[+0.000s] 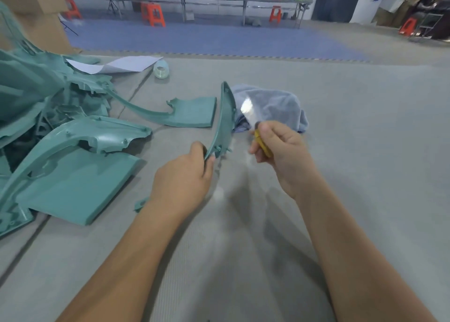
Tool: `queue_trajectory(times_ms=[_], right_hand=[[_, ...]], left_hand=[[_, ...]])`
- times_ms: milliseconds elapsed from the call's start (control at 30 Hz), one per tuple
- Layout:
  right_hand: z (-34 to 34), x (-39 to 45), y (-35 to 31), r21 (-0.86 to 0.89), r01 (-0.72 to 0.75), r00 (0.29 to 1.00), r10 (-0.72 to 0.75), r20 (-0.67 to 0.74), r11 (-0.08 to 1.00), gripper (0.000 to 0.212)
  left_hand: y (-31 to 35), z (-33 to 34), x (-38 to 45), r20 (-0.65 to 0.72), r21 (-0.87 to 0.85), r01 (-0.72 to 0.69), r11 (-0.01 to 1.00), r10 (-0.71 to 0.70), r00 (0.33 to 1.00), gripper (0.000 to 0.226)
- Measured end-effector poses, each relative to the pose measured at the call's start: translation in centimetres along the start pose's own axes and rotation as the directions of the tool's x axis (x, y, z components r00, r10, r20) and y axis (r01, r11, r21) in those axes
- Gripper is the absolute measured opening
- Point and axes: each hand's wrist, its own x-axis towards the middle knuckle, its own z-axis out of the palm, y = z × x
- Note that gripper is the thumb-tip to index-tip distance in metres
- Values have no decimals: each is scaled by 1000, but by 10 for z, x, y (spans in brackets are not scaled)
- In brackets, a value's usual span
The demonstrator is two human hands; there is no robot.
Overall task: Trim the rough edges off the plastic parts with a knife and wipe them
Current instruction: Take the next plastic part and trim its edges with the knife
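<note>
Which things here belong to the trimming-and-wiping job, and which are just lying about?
Job: curved teal part in left hand; yellow knife in right hand; grey cloth; teal parts pile.
Lying about: paper sheet; tape roll; orange stools.

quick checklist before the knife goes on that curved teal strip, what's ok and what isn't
1. Strip held: left hand grips the lower end of the curved teal strip, which stands upright. Ok.
2. Knife in hand: right hand grips the yellow knife. Ok.
3. Blade out: its tip is a blurred glare. Cannot tell.
4. Blade on the edge: knife and strip are apart. Not ok yet.
5. Left fingers away from the cut line: cannot tell where the cut starts.
6. Cloth for wiping: grey towel lies just behind the strip. Ok.
</note>
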Motion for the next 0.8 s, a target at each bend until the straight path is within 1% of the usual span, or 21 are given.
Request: queue_trajectory(times_ms=[100, 167, 233, 333, 400, 567, 667, 800], right_hand=[[4, -3, 1, -56, -18, 982, 28, 186, 998, 25], [8, -4, 4, -68, -44, 964, 60, 259, 997, 26], [8, -4, 6, -63, -71, 952, 86, 295, 996, 27], [-2, -2, 7, -36, -111, 945, 116, 305, 993, 28], [-10, -1, 7, -42, -129, 942, 136, 308, 991, 27], [-16, -1, 8, -102, -155, 923, 181, 341, 983, 27], [-16, -2, 10, -132, -148, 925, 185, 333, 980, 28], [-10, 0, 11, -152, -120, 941, 162, 298, 981, 27]], left_hand=[[3, 2, -2, 26, -3, 23, 1000, -23, 999, 40], [4, 5, -3, 92, -87, 49, 995, -41, 995, 46], [3, 7, -3, 169, -192, 96, 977, -63, 984, 48], [-3, 10, 2, 248, -321, 156, 934, -77, 966, 45], [-6, 12, 4, 281, -364, 169, 916, -65, 957, 44], [-9, 13, 5, 306, -450, 168, 877, -25, 952, 51], [-10, 13, 5, 294, -455, 149, 878, -10, 956, 55], [-11, 16, 5, 289, -457, 139, 879, -2, 957, 53]])
